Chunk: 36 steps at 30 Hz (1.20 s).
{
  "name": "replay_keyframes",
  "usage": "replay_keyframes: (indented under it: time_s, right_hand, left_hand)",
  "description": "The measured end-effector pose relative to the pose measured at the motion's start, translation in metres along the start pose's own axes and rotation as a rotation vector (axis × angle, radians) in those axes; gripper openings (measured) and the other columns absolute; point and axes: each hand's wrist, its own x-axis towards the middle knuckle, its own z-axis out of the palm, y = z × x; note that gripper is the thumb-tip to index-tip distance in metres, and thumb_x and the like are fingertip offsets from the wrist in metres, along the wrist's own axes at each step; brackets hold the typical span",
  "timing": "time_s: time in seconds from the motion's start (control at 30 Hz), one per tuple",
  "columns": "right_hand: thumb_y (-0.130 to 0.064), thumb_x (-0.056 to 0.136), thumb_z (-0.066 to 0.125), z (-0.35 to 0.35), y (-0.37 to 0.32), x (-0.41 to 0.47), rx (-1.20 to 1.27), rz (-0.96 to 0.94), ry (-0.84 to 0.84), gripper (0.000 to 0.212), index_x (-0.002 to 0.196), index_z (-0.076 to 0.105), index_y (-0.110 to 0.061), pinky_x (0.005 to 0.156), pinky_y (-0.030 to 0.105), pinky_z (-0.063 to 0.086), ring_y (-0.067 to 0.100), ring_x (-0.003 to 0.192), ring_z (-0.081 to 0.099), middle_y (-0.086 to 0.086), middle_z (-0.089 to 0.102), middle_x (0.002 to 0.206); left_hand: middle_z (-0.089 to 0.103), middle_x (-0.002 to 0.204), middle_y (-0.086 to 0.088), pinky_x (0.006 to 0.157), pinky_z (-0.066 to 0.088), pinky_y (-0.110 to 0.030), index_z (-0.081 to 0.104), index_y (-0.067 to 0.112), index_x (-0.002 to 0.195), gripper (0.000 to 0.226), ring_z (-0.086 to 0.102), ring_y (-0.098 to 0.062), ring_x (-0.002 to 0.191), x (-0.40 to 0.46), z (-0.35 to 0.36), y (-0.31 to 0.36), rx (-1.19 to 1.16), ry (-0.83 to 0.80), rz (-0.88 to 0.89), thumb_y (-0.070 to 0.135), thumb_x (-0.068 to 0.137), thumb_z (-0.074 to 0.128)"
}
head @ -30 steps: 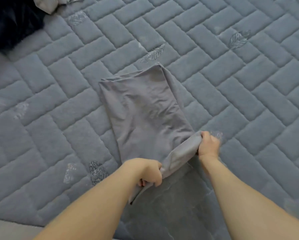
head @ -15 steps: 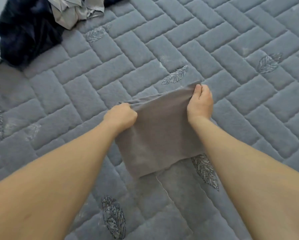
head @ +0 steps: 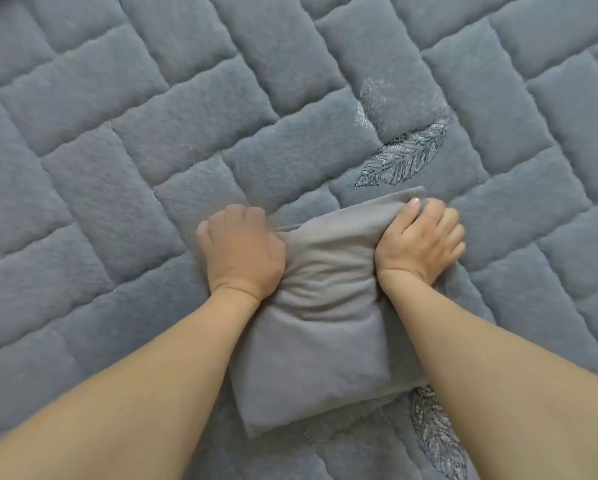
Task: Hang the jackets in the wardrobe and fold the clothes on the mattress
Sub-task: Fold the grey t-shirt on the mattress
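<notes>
Grey garment (head: 320,327) folded small on the quilted mattress (head: 152,161), both hands at its far edge
Left hand (head: 240,252) and right hand (head: 420,242) each curl around a far corner; letting go unevenly risks soft layers springing open or sliding askew on the plush cover
</notes>
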Motion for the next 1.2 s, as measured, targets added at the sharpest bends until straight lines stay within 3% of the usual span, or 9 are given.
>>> replay_keyframes:
  time_s: [0.2, 0.77, 0.87, 0.97, 1.03, 1.13, 1.2]
  right_hand:
    - [-0.034, 0.097, 0.043, 0.004, -0.001, 0.008, -0.013, -0.026, -0.037, 0.028, 0.096, 0.059, -0.011, 0.073, 0.044, 0.029, 0.036, 0.086, 0.052, 0.017, 0.058, 0.096]
    - [-0.037, 0.101, 0.035, -0.005, -0.001, 0.008, 0.107, -0.092, -0.061, 0.033, 0.108, 0.056, -0.013, 0.082, 0.044, 0.037, 0.034, 0.095, 0.053, 0.014, 0.052, 0.110]
    - [-0.038, 0.102, 0.038, -0.021, 0.013, 0.008, 0.204, -0.184, -0.095, 0.031, 0.108, 0.057, -0.014, 0.069, 0.041, 0.040, 0.030, 0.081, 0.050, 0.014, 0.046, 0.110]
    - [-0.040, 0.102, 0.039, -0.044, 0.029, 0.021, 0.234, -0.173, -0.052, 0.032, 0.106, 0.057, -0.014, 0.058, 0.036, 0.031, 0.025, 0.068, 0.040, 0.014, 0.046, 0.110]
    - [-0.041, 0.101, 0.040, -0.051, 0.036, 0.031, 0.234, -0.110, -0.037, 0.033, 0.105, 0.057, -0.013, 0.062, 0.039, 0.036, 0.027, 0.076, 0.045, 0.014, 0.046, 0.110]
    - [-0.043, 0.101, 0.039, -0.039, 0.037, 0.027, 0.107, -0.097, -0.117, 0.040, 0.116, 0.057, -0.011, 0.089, 0.043, 0.036, 0.035, 0.103, 0.049, 0.017, 0.048, 0.119]
    - [-0.042, 0.100, 0.037, -0.020, 0.035, 0.010, 0.035, -0.159, -0.085, 0.040, 0.120, 0.057, -0.013, 0.088, 0.044, 0.034, 0.036, 0.105, 0.049, 0.016, 0.052, 0.120]
  left_hand:
    - [0.053, 0.105, -0.016, 0.093, 0.029, -0.051, 0.057, 0.010, 0.097, 0.036, 0.037, -0.031, 0.100, 0.008, 0.005, 0.003, -0.015, 0.029, -0.014, 0.036, 0.078, 0.039]
    - [0.050, 0.106, -0.013, 0.096, 0.026, -0.049, 0.052, 0.014, 0.098, 0.037, 0.042, -0.034, 0.101, 0.009, 0.009, -0.002, -0.025, 0.092, 0.024, 0.045, 0.083, 0.037]
    - [0.046, 0.112, -0.015, 0.097, 0.025, -0.050, 0.049, 0.013, 0.104, 0.045, 0.039, -0.035, 0.105, 0.006, 0.001, -0.002, 0.036, 0.012, 0.031, 0.048, 0.085, 0.029]
    - [0.047, 0.114, -0.016, 0.094, 0.028, -0.050, 0.049, 0.012, 0.106, 0.048, 0.040, -0.035, 0.105, 0.009, -0.017, 0.008, 0.069, -0.039, 0.071, 0.048, 0.087, 0.025]
    - [0.049, 0.114, -0.013, 0.093, 0.029, -0.048, 0.054, 0.014, 0.109, 0.047, 0.044, -0.034, 0.105, 0.002, -0.025, 0.023, 0.002, -0.018, 0.152, 0.048, 0.087, 0.028]
    - [0.047, 0.125, -0.009, 0.104, 0.028, -0.047, 0.052, 0.022, 0.126, 0.048, 0.043, -0.033, 0.114, -0.017, -0.017, 0.036, -0.083, -0.026, 0.219, 0.047, 0.088, 0.035]
    - [0.047, 0.127, -0.010, 0.107, 0.026, -0.048, 0.051, 0.024, 0.130, 0.052, 0.041, -0.033, 0.116, -0.023, -0.003, 0.031, -0.078, 0.007, 0.181, 0.048, 0.086, 0.037]
